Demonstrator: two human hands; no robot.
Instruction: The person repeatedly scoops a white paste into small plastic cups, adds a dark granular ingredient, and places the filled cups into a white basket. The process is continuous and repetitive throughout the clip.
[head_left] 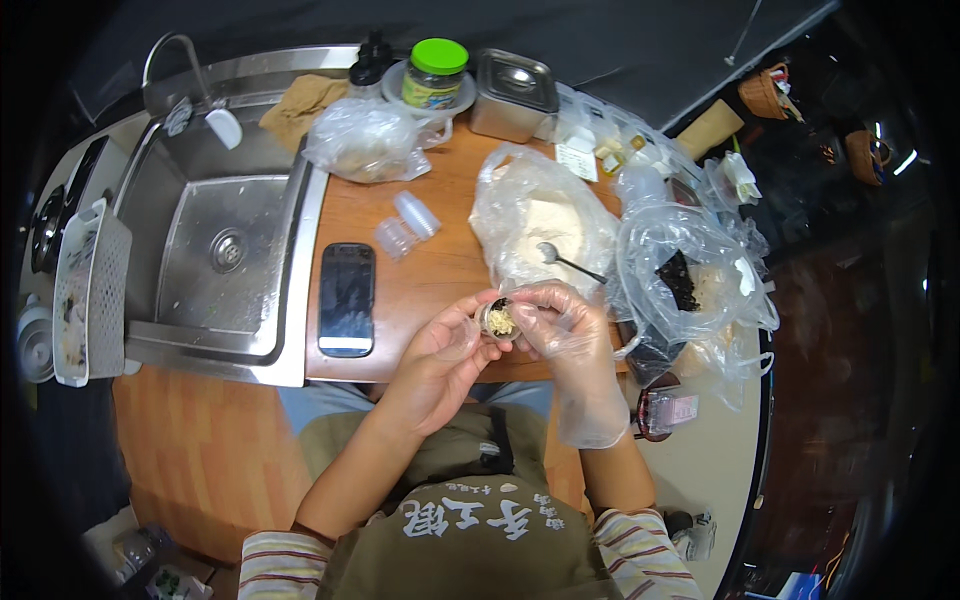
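Over the table's front edge, my bare left hand has its fingers closed around a small clear cup. Inside the cup are pale yellow crumbs and something dark. A clear, shiny piece lies against the left palm; whether it is a lid, I cannot tell. My right hand, in a clear plastic glove, grips the cup's other side with thumb and fingers at the rim. Just beyond it, an open plastic bag of pale powder holds a dark-handled spoon. To the right is another open bag with dark, crumbly stuff inside.
A phone and stacked clear cups lie left of my hands. The steel sink is farther left. At the back stand a knotted bag, a green-lidded jar and a lidded steel box. Small bottles line the right.
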